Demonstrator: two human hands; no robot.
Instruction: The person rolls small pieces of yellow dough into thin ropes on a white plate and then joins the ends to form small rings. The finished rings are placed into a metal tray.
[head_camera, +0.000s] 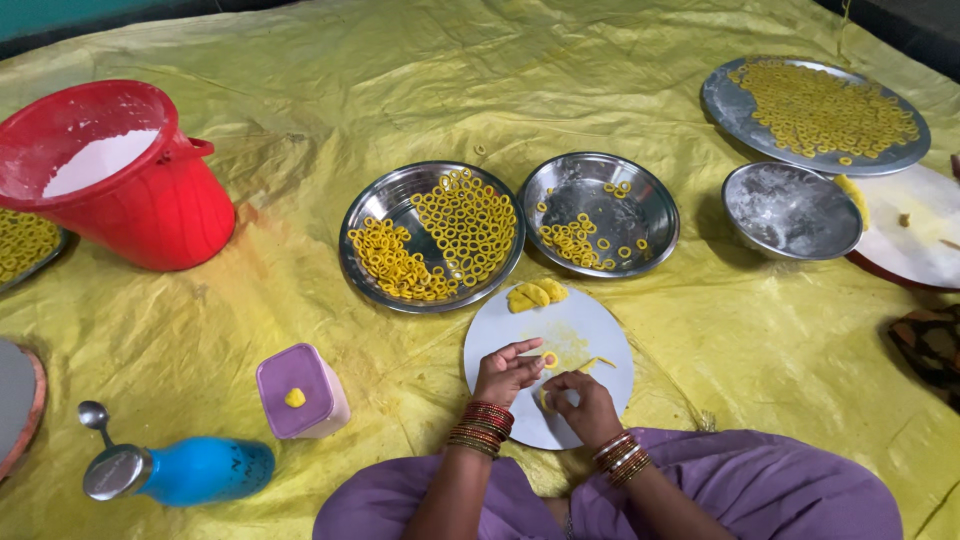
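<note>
Sheet: yellow floor sheet (300, 130) carries everything; keep work centred on it.
Board: round white board (590, 330) in front of the knees is the shaping surface; keep it bare around the dough.
Plates: steel plate of rings (372, 205) lies just beyond the board, within reach.
Hands: left hand (505, 372) and right hand (583, 400) close together, fingers curled, pinching yellow dough.
Ring: small dough ring (549, 359) at the left fingertips; press its ends gently to keep the loop round.
</note>
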